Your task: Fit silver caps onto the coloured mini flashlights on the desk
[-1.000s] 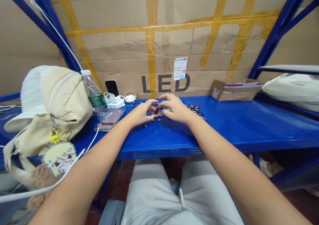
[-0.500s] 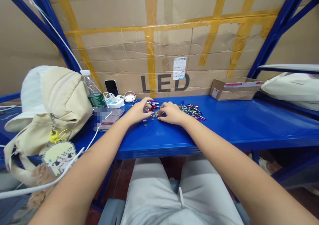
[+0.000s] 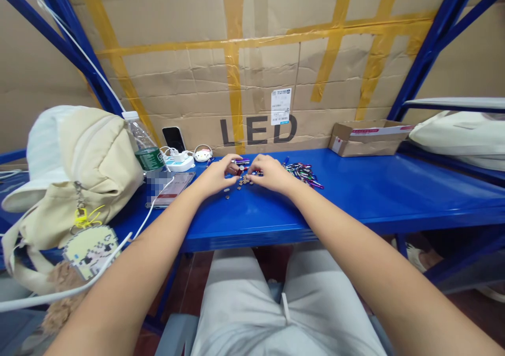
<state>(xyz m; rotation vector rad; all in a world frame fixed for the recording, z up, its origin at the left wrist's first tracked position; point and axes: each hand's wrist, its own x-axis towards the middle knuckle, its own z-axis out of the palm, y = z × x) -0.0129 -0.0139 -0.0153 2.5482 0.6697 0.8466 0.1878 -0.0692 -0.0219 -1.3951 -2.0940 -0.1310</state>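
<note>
Blue metal shelf [image 3: 355, 198] with taped cardboard behind it, that's the bench. Both arms reach straight out to the far middle. Left hand [image 3: 215, 173] is curled, pinching a small dark red piece [image 3: 239, 170] at its fingertips. Right hand [image 3: 272, 172] lies palm down, fingers narrow, touching the little scattered metal bits [image 3: 244, 180]. Colourful pile of small parts [image 3: 302, 173] sits just right of it; cream bag [image 3: 84, 156] far left.

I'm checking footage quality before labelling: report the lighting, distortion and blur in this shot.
Head view: even, soft light, with mild sheen on the blue shelf; wide-angle bend bows the blue uprights and stretches the forearms; a pixelated patch sits beside the phone; the small parts between the left hand and right hand are too tiny to resolve.
</note>
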